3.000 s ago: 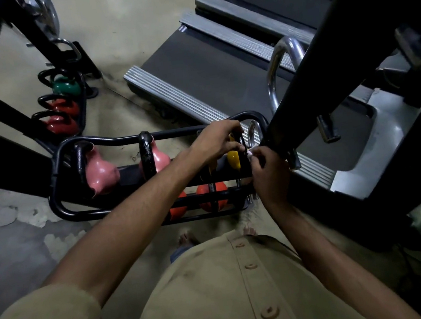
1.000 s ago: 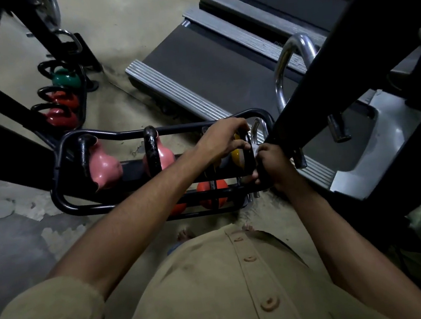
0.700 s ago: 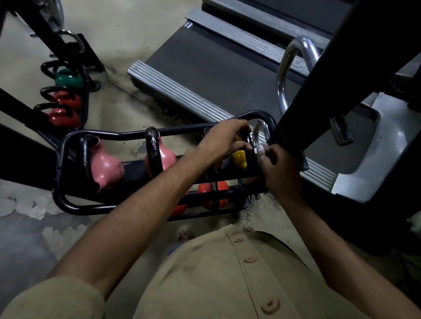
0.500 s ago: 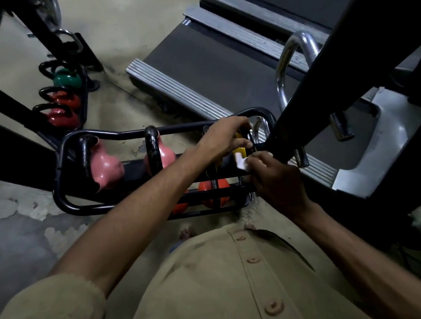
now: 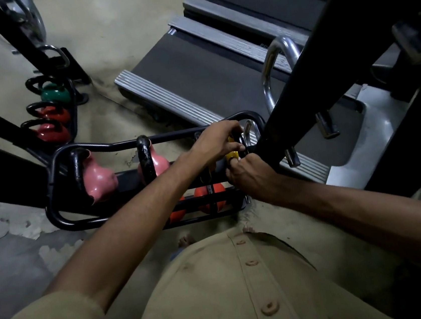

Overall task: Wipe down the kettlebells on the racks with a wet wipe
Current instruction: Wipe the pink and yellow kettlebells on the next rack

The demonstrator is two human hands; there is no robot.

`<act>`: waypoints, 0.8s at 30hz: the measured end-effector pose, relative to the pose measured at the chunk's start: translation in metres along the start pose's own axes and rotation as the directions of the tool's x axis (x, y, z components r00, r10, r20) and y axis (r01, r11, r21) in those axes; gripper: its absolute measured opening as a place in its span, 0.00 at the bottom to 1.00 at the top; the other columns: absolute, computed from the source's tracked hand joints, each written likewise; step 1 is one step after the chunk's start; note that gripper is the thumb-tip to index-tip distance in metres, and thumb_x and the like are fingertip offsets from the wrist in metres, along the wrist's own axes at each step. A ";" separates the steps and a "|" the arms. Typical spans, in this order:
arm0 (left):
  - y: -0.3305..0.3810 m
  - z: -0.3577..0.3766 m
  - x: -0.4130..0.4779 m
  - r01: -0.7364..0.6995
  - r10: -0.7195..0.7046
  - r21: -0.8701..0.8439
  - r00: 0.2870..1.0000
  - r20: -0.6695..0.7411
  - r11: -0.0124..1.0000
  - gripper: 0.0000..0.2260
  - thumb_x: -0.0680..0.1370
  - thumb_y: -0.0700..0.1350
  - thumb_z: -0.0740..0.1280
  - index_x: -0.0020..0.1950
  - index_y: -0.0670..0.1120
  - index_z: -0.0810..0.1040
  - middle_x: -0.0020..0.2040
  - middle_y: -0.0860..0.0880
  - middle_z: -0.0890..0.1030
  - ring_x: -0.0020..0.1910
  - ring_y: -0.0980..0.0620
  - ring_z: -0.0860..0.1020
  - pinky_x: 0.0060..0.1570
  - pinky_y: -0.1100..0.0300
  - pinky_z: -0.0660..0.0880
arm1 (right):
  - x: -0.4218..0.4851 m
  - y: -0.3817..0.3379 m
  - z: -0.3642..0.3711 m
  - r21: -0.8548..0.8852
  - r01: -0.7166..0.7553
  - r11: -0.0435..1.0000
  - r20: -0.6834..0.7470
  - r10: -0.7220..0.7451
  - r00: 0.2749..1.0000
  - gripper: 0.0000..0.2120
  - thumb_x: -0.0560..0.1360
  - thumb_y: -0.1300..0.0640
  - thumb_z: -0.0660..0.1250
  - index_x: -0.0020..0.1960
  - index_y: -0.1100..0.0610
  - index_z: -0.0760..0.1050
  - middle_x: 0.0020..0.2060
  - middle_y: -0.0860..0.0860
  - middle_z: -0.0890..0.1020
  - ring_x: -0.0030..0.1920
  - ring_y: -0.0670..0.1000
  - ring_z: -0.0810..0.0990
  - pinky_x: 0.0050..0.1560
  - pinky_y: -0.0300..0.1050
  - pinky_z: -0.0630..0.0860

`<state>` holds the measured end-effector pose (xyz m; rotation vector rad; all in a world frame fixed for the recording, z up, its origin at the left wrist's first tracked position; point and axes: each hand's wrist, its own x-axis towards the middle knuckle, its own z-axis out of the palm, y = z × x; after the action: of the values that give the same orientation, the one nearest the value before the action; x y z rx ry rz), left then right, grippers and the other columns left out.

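Yellow is the one I am working on: the small yellow-coated kettlebell (image 5: 231, 155) sits on the upper tier of the black tubular steel rack (image 5: 123, 144), close to the rack's far right corner, and both hands cover most of it. My left hand (image 5: 216, 140) is curled over its top, grasping what I take to be the handle, though the handle itself is hidden. My right hand (image 5: 249, 177) is clenched against the near side of the bell. A pale scrap at its fingertips looks like the white wet wipe (image 5: 236, 159), with the rest buried in the fist. To do this step well, I would tip and turn the bell with the left hand so the right can drag the wipe round the whole body. Then I would shift the left grip and run the wipe along the handle, where palms go. The slanted black steel post (image 5: 312, 74) stands just beside my right wrist, so I would use short strokes drawn towards me. I judge the coating slick once damp, so the left grip should be firm. The pink kettlebells (image 5: 99, 181) nearer the left end of the same tier, and the orange kettlebells (image 5: 209, 196) on the lower tier, stand untouched by either hand; whether they are clean I cannot tell.
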<state>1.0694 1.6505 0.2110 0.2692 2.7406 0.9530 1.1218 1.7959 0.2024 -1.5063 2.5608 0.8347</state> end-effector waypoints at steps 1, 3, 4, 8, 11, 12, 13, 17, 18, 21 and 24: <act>-0.001 0.000 0.000 -0.002 0.002 0.000 1.000 0.003 1.000 0.21 0.73 0.48 0.79 0.63 0.44 0.81 0.57 0.47 0.84 0.56 0.49 0.81 0.47 0.62 0.69 | -0.003 0.002 0.001 -0.020 0.014 1.000 -0.025 -0.014 1.000 0.20 0.75 0.62 0.54 0.48 0.49 0.83 0.39 0.49 0.82 0.36 0.49 0.82 0.32 0.45 0.60; -0.001 -0.001 -0.001 -0.001 0.001 -0.002 1.000 0.012 1.000 0.21 0.73 0.49 0.79 0.63 0.44 0.81 0.57 0.47 0.84 0.56 0.48 0.81 0.49 0.62 0.70 | -0.009 0.006 0.009 0.012 0.045 0.999 -0.131 -0.043 0.990 0.15 0.71 0.59 0.58 0.40 0.49 0.83 0.32 0.49 0.79 0.26 0.49 0.77 0.28 0.43 0.56; -0.001 -0.002 -0.001 -0.001 0.001 -0.001 1.000 0.016 1.000 0.21 0.73 0.49 0.79 0.63 0.45 0.81 0.57 0.48 0.84 0.57 0.49 0.81 0.50 0.62 0.71 | -0.013 0.008 0.015 0.053 0.070 0.996 -0.180 -0.059 0.982 0.13 0.71 0.59 0.59 0.40 0.50 0.82 0.32 0.49 0.78 0.25 0.50 0.76 0.27 0.43 0.56; 0.003 -0.003 -0.002 0.004 -0.004 0.017 1.000 0.026 1.000 0.21 0.74 0.49 0.78 0.64 0.46 0.80 0.59 0.48 0.83 0.58 0.50 0.80 0.52 0.60 0.72 | -0.024 0.020 0.026 0.153 0.170 0.973 -0.335 -0.111 0.936 0.10 0.74 0.62 0.59 0.43 0.55 0.79 0.39 0.54 0.79 0.27 0.54 0.76 0.25 0.44 0.62; 0.004 -0.004 -0.003 0.010 -0.010 0.005 0.999 0.033 1.000 0.21 0.74 0.48 0.78 0.65 0.45 0.80 0.59 0.48 0.83 0.58 0.50 0.80 0.52 0.60 0.72 | -0.030 0.021 0.033 0.134 0.196 0.971 -0.269 -0.155 0.951 0.08 0.76 0.61 0.62 0.48 0.53 0.79 0.46 0.53 0.80 0.33 0.53 0.78 0.27 0.46 0.62; 0.005 -0.005 -0.004 0.012 -0.012 0.000 0.999 0.034 1.000 0.21 0.74 0.48 0.78 0.65 0.44 0.79 0.58 0.48 0.83 0.58 0.50 0.80 0.52 0.61 0.72 | -0.033 0.021 0.034 0.134 0.202 0.970 -0.252 -0.164 0.954 0.09 0.77 0.60 0.61 0.50 0.53 0.79 0.48 0.53 0.81 0.35 0.53 0.79 0.28 0.46 0.61; 0.005 -0.005 -0.004 0.015 -0.015 -0.001 0.999 0.036 1.000 0.21 0.74 0.48 0.78 0.65 0.44 0.79 0.59 0.48 0.83 0.58 0.50 0.80 0.52 0.61 0.71 | -0.036 0.021 0.035 0.133 0.205 0.970 -0.247 -0.168 0.954 0.10 0.78 0.59 0.60 0.52 0.52 0.79 0.50 0.52 0.81 0.36 0.53 0.79 0.29 0.47 0.60; 0.009 -0.006 -0.005 0.034 -0.034 0.001 0.999 0.031 0.999 0.21 0.75 0.47 0.78 0.66 0.44 0.79 0.60 0.48 0.83 0.59 0.50 0.79 0.51 0.62 0.69 | -0.045 0.019 0.029 0.170 0.192 0.967 -0.197 -0.158 0.968 0.17 0.80 0.59 0.52 0.58 0.52 0.78 0.51 0.51 0.81 0.38 0.52 0.81 0.32 0.47 0.59; 0.010 -0.006 -0.005 0.039 -0.039 0.003 0.999 0.030 0.999 0.21 0.75 0.47 0.78 0.66 0.45 0.79 0.60 0.48 0.82 0.60 0.50 0.79 0.51 0.62 0.69 | -0.049 0.019 0.026 0.203 0.178 0.963 -0.200 -0.138 0.970 0.17 0.79 0.59 0.53 0.57 0.52 0.79 0.49 0.51 0.81 0.36 0.52 0.81 0.31 0.46 0.59; 0.011 -0.005 -0.006 0.045 -0.046 0.021 0.999 0.025 0.999 0.22 0.75 0.47 0.77 0.68 0.44 0.78 0.62 0.48 0.81 0.61 0.50 0.79 0.52 0.65 0.68 | -0.059 0.022 0.020 0.340 0.107 0.934 -0.232 -0.027 0.972 0.11 0.74 0.60 0.60 0.49 0.54 0.81 0.39 0.52 0.81 0.30 0.52 0.81 0.28 0.43 0.60; 0.014 -0.001 -0.010 0.050 -0.051 0.017 0.999 0.013 0.999 0.26 0.75 0.48 0.78 0.71 0.46 0.77 0.66 0.48 0.80 0.65 0.50 0.77 0.58 0.63 0.70 | -0.067 0.021 0.021 0.538 0.012 0.843 -0.273 0.160 0.949 0.01 0.73 0.59 0.69 0.44 0.54 0.78 0.36 0.51 0.81 0.30 0.55 0.82 0.27 0.43 0.66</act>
<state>1.0805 1.6579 0.2219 0.2075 2.7303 0.9124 1.1349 1.8667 0.2138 -1.4378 2.7393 -0.1516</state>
